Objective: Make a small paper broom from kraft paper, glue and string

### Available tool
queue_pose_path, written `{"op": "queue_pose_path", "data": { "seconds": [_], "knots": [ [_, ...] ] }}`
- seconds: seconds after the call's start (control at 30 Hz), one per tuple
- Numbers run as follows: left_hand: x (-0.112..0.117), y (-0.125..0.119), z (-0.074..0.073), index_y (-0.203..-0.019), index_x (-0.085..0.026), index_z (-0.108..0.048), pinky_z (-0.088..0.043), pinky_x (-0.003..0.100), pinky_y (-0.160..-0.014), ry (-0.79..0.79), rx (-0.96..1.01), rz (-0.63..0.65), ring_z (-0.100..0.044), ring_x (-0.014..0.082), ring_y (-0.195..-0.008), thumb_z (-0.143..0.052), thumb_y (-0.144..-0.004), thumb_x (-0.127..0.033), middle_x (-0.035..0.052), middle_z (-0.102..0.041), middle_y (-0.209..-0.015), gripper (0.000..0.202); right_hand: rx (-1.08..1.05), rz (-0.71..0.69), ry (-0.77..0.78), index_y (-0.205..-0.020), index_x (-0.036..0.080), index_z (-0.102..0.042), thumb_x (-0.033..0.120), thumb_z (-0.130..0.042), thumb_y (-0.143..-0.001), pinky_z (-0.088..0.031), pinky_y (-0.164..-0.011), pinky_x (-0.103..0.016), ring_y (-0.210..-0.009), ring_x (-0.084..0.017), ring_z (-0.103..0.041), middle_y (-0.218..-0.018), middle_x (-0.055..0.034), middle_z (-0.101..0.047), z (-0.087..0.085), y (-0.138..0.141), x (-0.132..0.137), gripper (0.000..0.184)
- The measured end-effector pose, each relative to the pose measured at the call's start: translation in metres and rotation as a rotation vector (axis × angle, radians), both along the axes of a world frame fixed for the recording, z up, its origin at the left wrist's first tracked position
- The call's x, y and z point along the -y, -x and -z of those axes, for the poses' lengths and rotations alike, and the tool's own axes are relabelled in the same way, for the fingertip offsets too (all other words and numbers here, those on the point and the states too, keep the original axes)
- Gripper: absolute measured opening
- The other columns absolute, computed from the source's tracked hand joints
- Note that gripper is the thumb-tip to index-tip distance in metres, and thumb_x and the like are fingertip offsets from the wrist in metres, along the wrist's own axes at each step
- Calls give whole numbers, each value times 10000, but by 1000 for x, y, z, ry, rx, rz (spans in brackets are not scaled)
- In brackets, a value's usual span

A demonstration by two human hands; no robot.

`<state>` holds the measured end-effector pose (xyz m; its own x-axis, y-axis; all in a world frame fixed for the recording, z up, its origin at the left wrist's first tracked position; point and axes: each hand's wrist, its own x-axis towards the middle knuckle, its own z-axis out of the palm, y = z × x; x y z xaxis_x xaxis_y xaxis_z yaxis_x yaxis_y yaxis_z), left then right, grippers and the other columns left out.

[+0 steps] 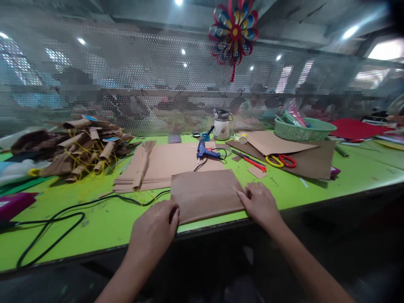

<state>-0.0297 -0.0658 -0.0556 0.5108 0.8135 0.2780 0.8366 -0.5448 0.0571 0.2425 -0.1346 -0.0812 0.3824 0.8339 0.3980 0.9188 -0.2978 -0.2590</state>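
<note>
Between hands (154,221) (260,204), brown paper (205,191); cord (116,196) partly hidden.

Ceiling lamps (350,32) are glaring white along the top of the frame, and a bright opening (386,49) at the upper right is washing out. Softer light is spreading over the lime-green table (94,227), leaving a dull sheen at right, while the space below is sinking into near-black. Brown paper (205,193) near the center is showing fairly clearly; the perforated screen (158,75) is looking hazy, pixelated patches are masking spots there, and the outer edges are stretching and blurring.
</note>
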Motion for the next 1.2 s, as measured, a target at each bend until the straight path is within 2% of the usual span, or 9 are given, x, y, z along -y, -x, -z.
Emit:
{"op": "queue_pose_path", "data": {
  "seconds": [0.17, 0.3, 0.4, 0.5, 0.6, 0.73, 0.87, 1.0, 1.2],
  "knots": [
    [3, -3, -2, -776, -187, -655, -460, 331, -721, -180, -51, 51, -577, 240, -844, -442, -920, -222, 83, -614, -848, 260, 49, -6, -1, -654, 213, -478, 300, -570, -873, -331, -677, -328, -783, -245, -508, -714, -52, -597, 2, 0, 0, 253],
    [3, -5, -4, -734, -167, -641, -474, 379, -802, -216, -27, 160, -539, 265, -936, -438, -897, -131, 125, -607, -992, 263, 58, 1, 2, -654, 212, -505, 308, -566, -877, -326, -664, -325, -761, -245, -507, -683, -53, -590, 1, 1, 0, 250],
    [0, -5, -4, -952, -152, -654, -453, 398, -937, -127, 55, 339, -513, 259, -1108, -382, -887, -51, 143, -571, -1233, 297, 57, 5, 11, -660, 209, -520, 306, -573, -873, -327, -651, -320, -751, -247, -515, -667, -55, -577, 0, 1, 0, 240],
    [-3, -5, -7, -1232, -220, -567, -454, 342, -964, 41, 74, 493, -550, 196, -1116, -336, -888, -33, 92, -569, -1300, 455, 52, -3, 10, -663, 209, -525, 314, -573, -873, -324, -638, -314, -743, -243, -519, -664, -56, -573, 0, 0, -1, 240],
    [-1, -10, -16, -1295, -284, -537, -481, 341, -917, 119, -46, 520, -598, 202, -1031, -353, -844, -20, 77, -612, -1225, 554, 44, -5, 6, -654, 213, -517, 314, -578, -866, -322, -633, -313, -740, -242, -520, -658, -54, -579, 1, -1, -1, 243],
    [10, -24, -29, -1291, -249, -559, -503, 429, -858, 100, -251, 492, -595, 298, -1036, -408, -784, -7, 157, -615, -1139, 582, 18, -6, 0, -635, 217, -495, 307, -590, -854, -330, -648, -316, -752, -241, -521, -656, -48, -586, 1, -2, -1, 255],
    [23, -32, -29, -1227, -226, -593, -483, 505, -888, 84, -207, 454, -567, 337, -1082, -451, -929, -273, 174, -605, -1140, 333, -3, -4, 9, -618, 220, -478, 318, -581, -859, -331, -644, -314, -752, -241, -524, -656, -48, -585, 0, -2, -1, 279],
    [31, -30, -19, -1339, -208, -517, -339, 628, -1029, 89, -132, 433, -409, 426, -1286, -530, -864, -543, 183, -487, -1394, 582, -10, -2, 24, -615, 221, -475, 315, -590, -852, -326, -634, -309, -753, -243, -529, -647, -43, -580, -2, -3, -2, 279],
    [35, -27, -13, -1447, -204, -397, -233, 714, -1042, 188, -130, 441, -256, 490, -1372, -397, -818, -733, 185, -383, -1494, 822, 31, -19, 71, -635, 214, -506, 285, -576, -862, -320, -627, -306, -740, -234, -525, -670, -54, -592, -5, -3, -3, 248]
  ]
}}
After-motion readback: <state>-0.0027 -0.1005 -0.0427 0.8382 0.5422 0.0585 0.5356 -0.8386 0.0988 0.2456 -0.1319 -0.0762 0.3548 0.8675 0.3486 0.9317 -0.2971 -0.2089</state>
